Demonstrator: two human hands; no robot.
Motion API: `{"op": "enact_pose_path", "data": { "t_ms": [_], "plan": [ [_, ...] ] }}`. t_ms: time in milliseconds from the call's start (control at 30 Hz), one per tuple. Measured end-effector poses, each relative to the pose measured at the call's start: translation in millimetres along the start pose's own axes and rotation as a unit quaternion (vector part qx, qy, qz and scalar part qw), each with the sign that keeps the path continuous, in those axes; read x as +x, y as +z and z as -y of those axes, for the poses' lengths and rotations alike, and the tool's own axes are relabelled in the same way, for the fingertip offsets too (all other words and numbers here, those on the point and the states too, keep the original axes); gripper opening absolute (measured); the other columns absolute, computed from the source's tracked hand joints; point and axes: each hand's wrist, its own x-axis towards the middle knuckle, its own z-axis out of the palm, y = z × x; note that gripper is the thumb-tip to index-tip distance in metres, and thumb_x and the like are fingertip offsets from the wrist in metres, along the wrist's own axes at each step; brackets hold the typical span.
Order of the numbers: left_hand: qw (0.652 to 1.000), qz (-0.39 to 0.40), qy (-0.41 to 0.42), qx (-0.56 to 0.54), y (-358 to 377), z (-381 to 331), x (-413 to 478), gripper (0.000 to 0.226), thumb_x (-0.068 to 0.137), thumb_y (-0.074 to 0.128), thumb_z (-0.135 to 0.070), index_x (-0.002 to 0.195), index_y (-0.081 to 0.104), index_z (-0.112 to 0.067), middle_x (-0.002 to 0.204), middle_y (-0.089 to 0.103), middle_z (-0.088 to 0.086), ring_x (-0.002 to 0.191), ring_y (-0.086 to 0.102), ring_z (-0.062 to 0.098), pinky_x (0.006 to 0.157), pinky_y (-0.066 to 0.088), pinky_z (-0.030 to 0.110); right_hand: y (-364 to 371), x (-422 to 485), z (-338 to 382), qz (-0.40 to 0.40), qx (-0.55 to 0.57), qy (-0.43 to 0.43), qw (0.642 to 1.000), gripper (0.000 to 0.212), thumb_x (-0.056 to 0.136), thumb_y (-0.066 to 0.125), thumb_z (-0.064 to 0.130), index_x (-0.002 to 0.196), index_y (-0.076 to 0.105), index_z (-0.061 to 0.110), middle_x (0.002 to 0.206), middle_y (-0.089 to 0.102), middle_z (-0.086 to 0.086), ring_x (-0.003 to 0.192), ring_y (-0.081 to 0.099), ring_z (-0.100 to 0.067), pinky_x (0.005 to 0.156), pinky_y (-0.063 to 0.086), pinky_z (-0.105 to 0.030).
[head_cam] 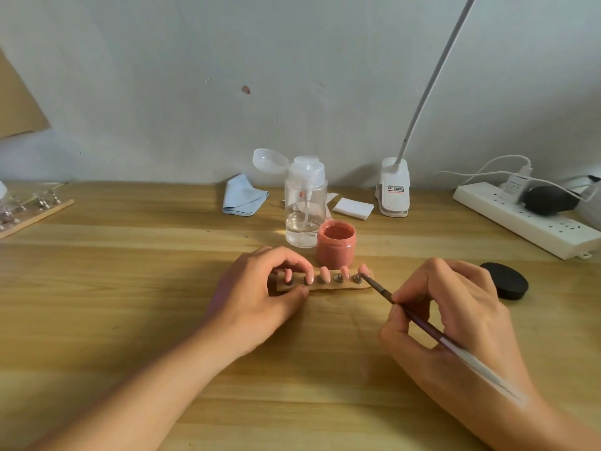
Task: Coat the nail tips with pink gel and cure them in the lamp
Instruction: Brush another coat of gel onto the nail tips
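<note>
A small wooden strip (338,286) lies mid-table with several pink nail tips (324,274) standing on metal holders. My left hand (260,288) grips the strip's left end between fingers and thumb. My right hand (445,307) pinches a thin brush (419,319), whose tip touches the rightmost nail tip (362,270). Just behind the strip stands an open jar of pink gel (336,244). Its black lid (504,280) lies to the right of my right hand.
A clear pump bottle (305,203) stands behind the jar, with a blue cloth (242,196) and white pads (353,208) nearby. A clip-on lamp base (393,187) and a power strip (527,219) sit at the back right. A second holder strip (31,211) lies far left.
</note>
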Motion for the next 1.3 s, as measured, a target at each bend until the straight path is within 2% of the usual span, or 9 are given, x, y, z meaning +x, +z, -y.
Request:
{"op": "enact_pose_path", "data": {
  "t_ms": [133, 267, 433, 633, 733, 800, 933, 1067, 1300],
  "plan": [
    [1.000, 0.000, 0.001, 0.001, 0, -1, 0, 0.025, 0.078, 0.076, -0.014, 0.083, 0.067, -0.036, 0.096, 0.069, -0.007, 0.086, 0.056, 0.008, 0.087, 0.049, 0.034, 3, -1, -3, 0.007, -0.017, 0.003, 1.000, 0.011, 0.073, 0.063, 0.016, 0.077, 0.053, 0.018, 0.062, 0.054, 0.013, 0.069, 0.052, -0.011, 0.101, 0.029, -0.016],
    [1.000, 0.009, 0.000, -0.006, -1, -2, 0, 0.020, 0.076, 0.074, -0.021, 0.083, 0.066, -0.038, 0.097, 0.071, -0.006, 0.087, 0.057, 0.008, 0.087, 0.049, 0.039, 2, -1, -3, 0.002, -0.015, 0.009, 1.000, 0.015, 0.073, 0.065, 0.015, 0.080, 0.052, 0.019, 0.062, 0.056, 0.013, 0.079, 0.051, -0.012, 0.099, 0.027, -0.012],
    [1.000, 0.008, -0.007, -0.007, 1, -4, 0, 0.015, 0.070, 0.067, -0.030, 0.083, 0.066, -0.038, 0.095, 0.070, -0.006, 0.083, 0.055, 0.007, 0.086, 0.050, 0.040, 1, -1, -1, -0.017, 0.001, 0.019, 1.000, 0.013, 0.071, 0.065, 0.012, 0.078, 0.054, 0.015, 0.060, 0.057, 0.011, 0.082, 0.046, 0.002, 0.087, 0.035, -0.025],
    [1.000, 0.007, -0.008, 0.000, -1, -3, 0, 0.025, 0.078, 0.076, -0.016, 0.083, 0.065, -0.038, 0.097, 0.070, -0.008, 0.085, 0.054, 0.004, 0.087, 0.049, 0.035, 0, 0, 0, -0.017, 0.051, 0.057, 0.997, 0.012, 0.074, 0.064, 0.014, 0.076, 0.052, 0.015, 0.061, 0.058, 0.012, 0.086, 0.049, 0.005, 0.080, 0.038, -0.025],
    [1.000, 0.008, -0.009, 0.003, -1, -3, 0, 0.026, 0.079, 0.076, -0.015, 0.082, 0.065, -0.038, 0.098, 0.070, -0.008, 0.085, 0.054, 0.003, 0.088, 0.049, 0.034, -1, 0, -1, -0.029, 0.087, 0.088, 0.992, 0.015, 0.080, 0.064, 0.019, 0.077, 0.050, 0.021, 0.063, 0.060, 0.008, 0.082, 0.056, -0.002, 0.074, 0.043, -0.028],
    [1.000, 0.007, -0.010, 0.002, -1, -2, -1, 0.026, 0.079, 0.077, -0.015, 0.082, 0.066, -0.038, 0.098, 0.071, -0.008, 0.084, 0.055, 0.003, 0.088, 0.049, 0.034, -2, 0, -1, -0.044, 0.126, 0.117, 0.984, 0.016, 0.080, 0.063, 0.025, 0.076, 0.048, 0.027, 0.069, 0.062, 0.007, 0.080, 0.061, -0.009, 0.068, 0.048, -0.036],
    [1.000, 0.004, -0.008, 0.002, -1, -1, 0, 0.026, 0.079, 0.077, -0.015, 0.083, 0.066, -0.038, 0.097, 0.071, -0.010, 0.085, 0.056, 0.003, 0.087, 0.049, 0.032, -2, 1, -2, -0.055, 0.164, 0.138, 0.975, 0.011, 0.077, 0.060, 0.027, 0.073, 0.050, 0.023, 0.065, 0.066, 0.000, 0.070, 0.064, -0.023, 0.064, 0.050, -0.047],
    [1.000, 0.000, -0.017, -0.001, 0, 0, 0, 0.025, 0.079, 0.078, -0.015, 0.086, 0.068, -0.037, 0.095, 0.070, -0.011, 0.085, 0.056, 0.003, 0.085, 0.048, 0.031, -2, 3, -6, -0.065, 0.234, 0.153, 0.958, 0.019, 0.088, 0.062, 0.017, 0.074, 0.049, 0.017, 0.067, 0.071, 0.001, 0.061, 0.068, -0.014, 0.056, 0.054, -0.041],
    [0.999, 0.002, -0.033, -0.005, 0, -2, 0, 0.023, 0.080, 0.077, -0.015, 0.087, 0.068, -0.034, 0.098, 0.071, -0.012, 0.085, 0.057, 0.002, 0.087, 0.047, 0.028, 2, 1, -11, -0.074, 0.250, 0.150, 0.953, 0.018, 0.087, 0.060, 0.016, 0.073, 0.048, 0.014, 0.067, 0.072, 0.005, 0.063, 0.070, -0.012, 0.056, 0.055, -0.037]
  ]
}}
